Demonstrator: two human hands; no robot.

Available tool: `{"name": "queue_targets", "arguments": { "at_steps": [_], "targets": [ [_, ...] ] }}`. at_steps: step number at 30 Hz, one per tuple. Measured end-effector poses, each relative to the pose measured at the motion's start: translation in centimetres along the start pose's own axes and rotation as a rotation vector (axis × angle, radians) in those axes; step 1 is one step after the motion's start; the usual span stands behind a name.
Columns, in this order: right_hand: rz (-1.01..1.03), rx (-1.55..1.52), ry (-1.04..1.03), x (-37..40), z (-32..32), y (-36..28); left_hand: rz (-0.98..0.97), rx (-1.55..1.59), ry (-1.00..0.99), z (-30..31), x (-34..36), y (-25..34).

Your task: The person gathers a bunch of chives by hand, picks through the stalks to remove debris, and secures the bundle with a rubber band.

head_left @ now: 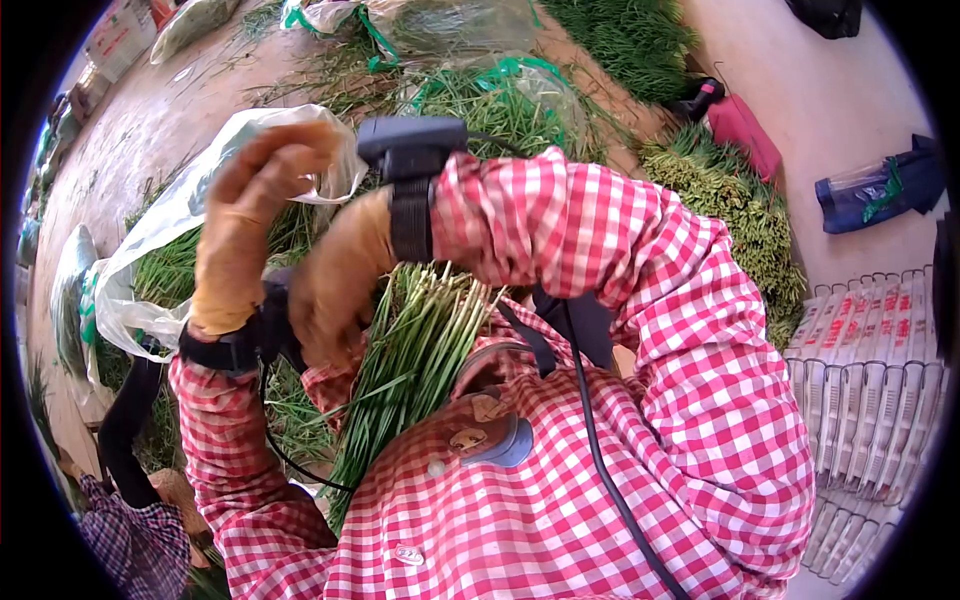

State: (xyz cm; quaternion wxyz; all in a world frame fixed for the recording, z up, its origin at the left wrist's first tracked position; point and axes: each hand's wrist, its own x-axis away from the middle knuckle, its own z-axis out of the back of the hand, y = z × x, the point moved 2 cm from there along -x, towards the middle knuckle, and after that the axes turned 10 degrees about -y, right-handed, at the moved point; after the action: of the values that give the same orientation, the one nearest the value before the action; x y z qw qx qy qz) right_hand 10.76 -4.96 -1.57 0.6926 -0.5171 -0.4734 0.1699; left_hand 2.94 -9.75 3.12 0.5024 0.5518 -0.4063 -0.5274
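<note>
My left hand, in a tan glove, is raised beside a white plastic bag. Its fingers bend to the right and press toward the thumb; their tips are smeared, so I cannot tell what they hold. Lower and to the right, my right hand, also gloved, points its fingers down, blurred by motion. Right at its edge, a bunch of green stalks leans against my checked shirt, pale cut ends upward. A dark grey device is strapped to my right wrist.
Loose greens lie on and around plastic bags ahead. Bundled stalks are piled to the right, near a pink item. White plastic crates stand at far right. Another person is at lower left.
</note>
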Motion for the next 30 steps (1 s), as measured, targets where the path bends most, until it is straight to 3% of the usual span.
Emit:
{"name": "queue_targets", "arguments": {
  "at_steps": [3, 6, 8, 10, 12, 14, 15, 17, 19, 20, 22, 24, 27, 28, 29, 30],
  "targets": [
    [-0.039, -0.095, 0.197, 3.2, 2.3, -0.2, -0.017, 0.169, 0.303, 3.3, 0.8, -1.8],
    [0.121, -0.226, 0.331, 5.1, 4.1, -0.3, 0.086, 0.374, 0.331, 5.2, 2.3, -6.2],
    [0.251, -0.233, 0.370, 6.0, 4.1, -2.0, 0.046, 0.541, -0.047, 2.9, 3.5, -7.5],
    [0.324, -0.173, 0.370, 5.8, 3.5, -4.3, 0.202, 0.104, -0.282, -2.2, 3.6, -7.1],
    [0.381, -0.145, 0.264, 5.7, 2.8, -6.6, 0.419, 0.375, -0.551, -6.5, 1.9, -5.8],
    [0.384, -0.090, 0.205, 5.0, 2.5, -7.7, 0.396, 0.607, -0.715, -9.8, 1.5, -6.0],
    [0.348, -0.057, 0.193, 4.7, 2.3, -8.0, 0.289, 0.471, -0.814, -11.2, 1.1, -5.9],
    [0.304, -0.041, 0.154, 4.0, 2.3, -7.5, 0.235, 0.544, -0.911, -13.6, 1.3, -5.6],
    [0.248, -0.048, 0.144, 4.0, 1.7, -7.5, 0.356, 0.878, -0.945, -15.1, 1.5, -3.3],
    [0.272, -0.052, 0.118, 4.3, 1.1, -7.7, 0.344, 0.885, -0.860, -15.6, 1.7, -3.2],
    [0.328, -0.092, 0.041, 5.6, -0.8, -8.4, 0.502, 0.910, -0.631, -15.5, 1.8, -3.5],
    [0.312, -0.184, -0.132, 8.5, -3.6, -10.1, 0.461, 0.591, -0.422, -13.9, 1.8, -3.8],
    [0.209, -0.319, -0.622, 11.2, -7.0, -10.2, 0.538, 0.841, -0.257, -11.7, 1.7, -0.1],
    [0.228, -0.293, -0.572, 10.9, -8.1, -9.1, 0.564, 0.924, -0.195, -11.0, 1.7, 0.4],
    [0.245, -0.266, -0.522, 10.6, -9.1, -8.1, 0.426, 0.803, -0.286, -10.5, 1.5, -0.3],
    [0.237, -0.292, -0.443, 11.2, -9.3, -7.7, 0.413, 0.661, -0.302, -10.4, 1.7, -0.6]
  ]
}}
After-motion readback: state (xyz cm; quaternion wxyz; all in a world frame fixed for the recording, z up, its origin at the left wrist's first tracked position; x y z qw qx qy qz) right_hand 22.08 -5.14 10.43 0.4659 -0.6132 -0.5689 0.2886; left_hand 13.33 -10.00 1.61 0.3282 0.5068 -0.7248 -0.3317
